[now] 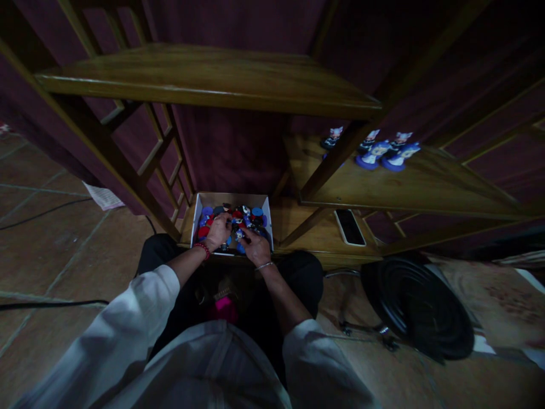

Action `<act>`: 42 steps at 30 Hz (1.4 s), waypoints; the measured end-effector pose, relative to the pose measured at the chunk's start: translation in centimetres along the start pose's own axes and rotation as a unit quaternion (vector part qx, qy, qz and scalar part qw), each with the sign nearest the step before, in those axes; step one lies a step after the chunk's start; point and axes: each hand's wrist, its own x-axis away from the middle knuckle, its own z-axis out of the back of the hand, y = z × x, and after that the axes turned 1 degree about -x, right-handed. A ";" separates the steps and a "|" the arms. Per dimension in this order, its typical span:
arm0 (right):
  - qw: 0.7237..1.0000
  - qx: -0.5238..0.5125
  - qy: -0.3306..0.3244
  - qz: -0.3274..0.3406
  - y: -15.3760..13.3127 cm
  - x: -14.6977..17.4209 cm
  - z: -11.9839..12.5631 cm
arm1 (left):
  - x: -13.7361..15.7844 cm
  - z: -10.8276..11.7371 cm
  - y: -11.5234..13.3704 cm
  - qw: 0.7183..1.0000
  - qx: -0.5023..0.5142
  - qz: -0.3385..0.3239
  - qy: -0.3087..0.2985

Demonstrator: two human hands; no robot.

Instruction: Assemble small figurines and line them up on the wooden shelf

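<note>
A white cardboard box (270, 224) on the low shelf holds many small figurines in red, blue, black and white, lying jumbled together. My left hand (218, 230), with a red bead bracelet, reaches into the box, its fingers curled among the pieces. What those fingers grip is too dark and small to name. My right hand (256, 248), wearing a thin bangle, is at the box's near right side. Between its thumb and fingers is a small blue-and-white figurine (239, 234). Both hands are close together over the box.
Several figurines on round bases, one a blue-and-white figurine (374, 154), stand on the middle shelf (409, 184). A phone (349, 227) lies on the low shelf. An upper shelf (204, 74) overhangs the box. A black round stool (419, 307) stands at right.
</note>
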 end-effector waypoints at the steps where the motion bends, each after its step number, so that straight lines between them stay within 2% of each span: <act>1: 1.000 0.001 0.000 -0.002 0.0 0.0 0.0 | 0.0 0.1 0.0 1.000 -0.001 -0.001 -0.002; 6: 1.000 0.008 0.003 -0.005 0.0 0.0 -0.1 | -0.4 0.6 0.1 1.000 -0.004 -0.007 0.003; 11: 0.999 0.030 -0.001 -0.011 -0.1 0.0 -0.1 | -1.2 0.6 1.4 0.999 -0.010 -0.032 -0.013; 17: 0.999 0.040 -0.019 -0.003 -0.3 0.1 0.4 | -2.5 0.1 3.4 0.986 -0.093 -0.088 -0.108; 22: 0.999 0.034 -0.023 -0.006 -0.4 0.2 0.6 | -3.7 -0.7 3.5 0.964 -0.150 -0.131 -0.176; 27: 0.999 0.020 -0.026 -0.008 -0.6 0.2 0.8 | -4.1 -0.8 3.5 0.968 -0.144 -0.095 -0.183; 32: 0.999 0.021 -0.033 -0.014 -0.6 0.2 0.9 | -3.8 -1.1 3.2 0.984 -0.091 -0.025 -0.151; 42: 0.999 0.026 -0.037 -0.027 -0.8 0.1 1.0 | -3.6 -1.7 2.6 0.994 0.032 0.037 -0.101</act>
